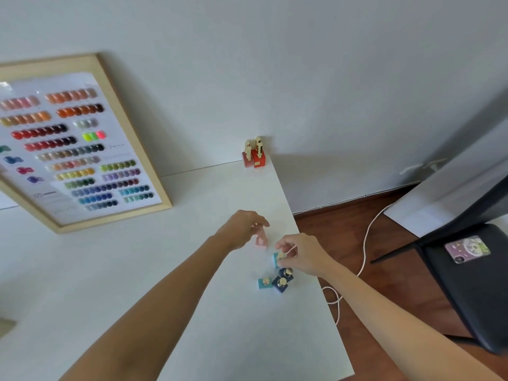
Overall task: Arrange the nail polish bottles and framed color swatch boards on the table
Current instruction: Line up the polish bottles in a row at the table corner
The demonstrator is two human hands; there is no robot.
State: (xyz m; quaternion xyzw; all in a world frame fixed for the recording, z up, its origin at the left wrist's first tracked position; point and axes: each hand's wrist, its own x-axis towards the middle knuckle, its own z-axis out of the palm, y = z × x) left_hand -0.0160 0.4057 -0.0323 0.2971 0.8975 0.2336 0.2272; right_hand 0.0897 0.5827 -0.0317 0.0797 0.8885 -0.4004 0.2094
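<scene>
In the head view, the white desk carries a framed swatch board that leans against the wall at the back left. Two red bottles stand together at the far right corner of the desk, close to the wall. Near the right edge there is a group of four: a light blue bottle, two navy bottles and a teal bottle, all upright and almost touching.

The main risk, in my judgement, is at this right edge. The group stands near it, so a push from the wrist or a bottle knocked by its neighbour could send one down to the wooden floor. The bottles are crowded, so lifting one may tip another.

The left hand reaches forward with the arm nearly straight; its fingers are curled down around the cap of a pink bottle, which looks held just beside the group, though blur hides whether it is off the desk. The right hand comes from the right, wrist bent, and its fingertips pinch the gold cap of the light blue bottle.
</scene>
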